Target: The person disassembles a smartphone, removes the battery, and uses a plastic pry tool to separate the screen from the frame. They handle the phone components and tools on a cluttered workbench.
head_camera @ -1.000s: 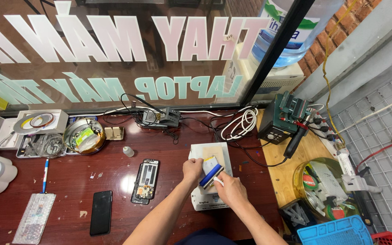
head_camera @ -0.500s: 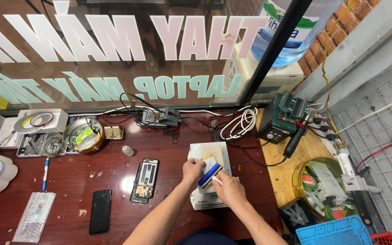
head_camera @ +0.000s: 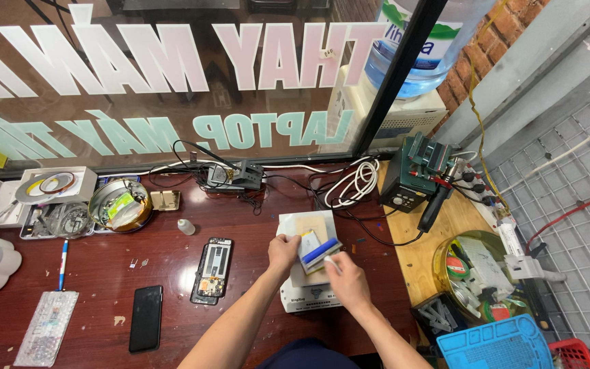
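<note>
Both forearms come up from the bottom edge and meet over the white box (head_camera: 308, 290) on the dark red counter (head_camera: 172, 287). Left hand (head_camera: 283, 251) is curled, knuckles up, fingers pinching the left edge of the small phone part (head_camera: 311, 244) that lies on the box top. Right hand (head_camera: 347, 280) comes in from the lower right, wrist bent, fingers closed round the blue-edged tool (head_camera: 322, 251), which is laid slantwise across the part and touching it. Both hands close together, nearly touching over the part.

Left of the box: opened phone (head_camera: 213, 268) with insides showing, flat on the counter. Further left, a black phone (head_camera: 147, 318) face down, and a clear packet (head_camera: 46, 326). A blue pen (head_camera: 63, 263) lies near the left edge. Small white bottle (head_camera: 186, 227) behind the opened phone. Round tin (head_camera: 120, 203) and tape rolls (head_camera: 52, 183) by the window. Right side: green station (head_camera: 414, 174) with black handpiece (head_camera: 437, 201), coiled white cable (head_camera: 356, 183), blue mat (head_camera: 496, 345) at the bottom right.
</note>
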